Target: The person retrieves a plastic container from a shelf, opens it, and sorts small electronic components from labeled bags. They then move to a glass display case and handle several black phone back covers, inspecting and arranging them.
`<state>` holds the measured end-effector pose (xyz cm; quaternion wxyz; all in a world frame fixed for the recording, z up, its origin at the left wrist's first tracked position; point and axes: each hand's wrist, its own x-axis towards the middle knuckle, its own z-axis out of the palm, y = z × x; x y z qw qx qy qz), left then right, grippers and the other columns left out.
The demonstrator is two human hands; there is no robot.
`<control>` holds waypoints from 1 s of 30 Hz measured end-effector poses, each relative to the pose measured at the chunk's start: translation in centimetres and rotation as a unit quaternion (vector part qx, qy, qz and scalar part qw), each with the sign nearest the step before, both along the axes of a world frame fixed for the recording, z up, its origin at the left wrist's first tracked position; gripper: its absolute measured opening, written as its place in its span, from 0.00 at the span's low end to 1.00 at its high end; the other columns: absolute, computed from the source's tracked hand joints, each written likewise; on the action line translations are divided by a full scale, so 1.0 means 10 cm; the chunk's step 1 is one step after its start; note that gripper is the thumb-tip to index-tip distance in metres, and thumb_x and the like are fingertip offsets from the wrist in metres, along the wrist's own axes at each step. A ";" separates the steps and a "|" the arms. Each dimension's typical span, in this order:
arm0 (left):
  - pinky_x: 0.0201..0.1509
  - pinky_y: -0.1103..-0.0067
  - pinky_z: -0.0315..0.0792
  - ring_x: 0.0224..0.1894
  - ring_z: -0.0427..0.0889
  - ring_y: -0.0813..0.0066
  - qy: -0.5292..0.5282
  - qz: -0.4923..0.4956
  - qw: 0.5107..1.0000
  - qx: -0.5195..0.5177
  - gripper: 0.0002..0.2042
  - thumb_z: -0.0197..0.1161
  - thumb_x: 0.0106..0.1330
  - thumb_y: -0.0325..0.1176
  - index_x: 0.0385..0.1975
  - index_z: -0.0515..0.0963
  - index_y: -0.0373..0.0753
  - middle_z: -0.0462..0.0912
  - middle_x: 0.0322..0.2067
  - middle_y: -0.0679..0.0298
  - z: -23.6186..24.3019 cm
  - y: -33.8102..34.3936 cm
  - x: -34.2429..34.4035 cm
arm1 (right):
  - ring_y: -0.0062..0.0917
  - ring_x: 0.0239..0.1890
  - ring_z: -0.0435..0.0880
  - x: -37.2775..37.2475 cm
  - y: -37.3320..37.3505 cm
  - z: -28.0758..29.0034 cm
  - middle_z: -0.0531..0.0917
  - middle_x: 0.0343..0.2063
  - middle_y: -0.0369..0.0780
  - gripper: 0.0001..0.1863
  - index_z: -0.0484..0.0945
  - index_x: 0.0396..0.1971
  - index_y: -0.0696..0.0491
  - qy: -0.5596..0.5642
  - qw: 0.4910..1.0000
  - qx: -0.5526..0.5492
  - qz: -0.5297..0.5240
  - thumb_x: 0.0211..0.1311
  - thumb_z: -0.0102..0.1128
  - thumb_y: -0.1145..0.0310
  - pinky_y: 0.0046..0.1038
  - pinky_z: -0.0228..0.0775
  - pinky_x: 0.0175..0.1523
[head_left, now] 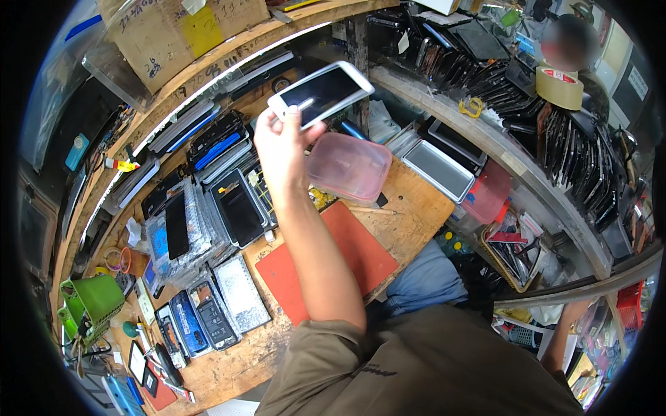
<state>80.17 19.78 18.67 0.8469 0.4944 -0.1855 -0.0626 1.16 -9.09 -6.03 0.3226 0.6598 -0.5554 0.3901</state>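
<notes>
My left hand (283, 142) is raised above the workbench with its fingers closed on a white smartphone (322, 95). The phone's dark screen faces up, tilted, and the thumb lies over its near edge. Below and right of that hand is a pinkish translucent plastic box (350, 166). A red mat (354, 246) lies on the bench under my left forearm. Far to the right, my right hand (574, 310) reaches down by a cluttered shelf; its fingers do not show clearly, so what it touches cannot be made out.
Opened phones (211, 315) and bubble-wrapped parts (173, 236) crowd the bench's left, near a green basket (91, 301). A wooden shelf edge (485, 132) crosses the right side. Behind it stand rows of dark phone parts (576, 149) and a tape roll (559, 88). Another person (570, 41) is beyond.
</notes>
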 end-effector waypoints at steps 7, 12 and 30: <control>0.58 0.59 0.89 0.50 0.85 0.55 0.053 0.138 0.976 -0.161 0.10 0.54 0.74 0.15 0.52 0.68 0.25 0.77 0.50 0.48 -0.35 -0.03 0.36 | 0.28 0.41 0.76 0.79 1.01 -0.38 0.79 0.41 0.42 0.08 0.77 0.46 0.58 -0.351 0.911 0.213 0.035 0.72 0.58 0.72 0.32 0.70 0.49; 0.60 0.56 0.88 0.52 0.84 0.51 0.146 0.160 0.947 -0.236 0.10 0.52 0.75 0.15 0.53 0.68 0.25 0.77 0.50 0.47 -0.39 -0.01 0.46 | 0.24 0.38 0.79 1.75 1.46 -0.63 0.80 0.35 0.39 0.04 0.77 0.39 0.56 -0.287 0.836 0.393 0.254 0.67 0.63 0.75 0.29 0.72 0.46; 0.50 0.76 0.73 0.42 0.79 0.78 -0.247 0.286 0.810 0.449 0.07 0.64 0.74 0.26 0.47 0.76 0.34 0.83 0.36 0.63 0.09 2.56 0.89 | 0.47 0.20 0.83 4.47 1.31 -0.47 0.82 0.18 0.44 0.07 0.79 0.32 0.50 0.099 0.614 0.452 0.639 0.53 0.65 0.69 0.48 0.77 0.30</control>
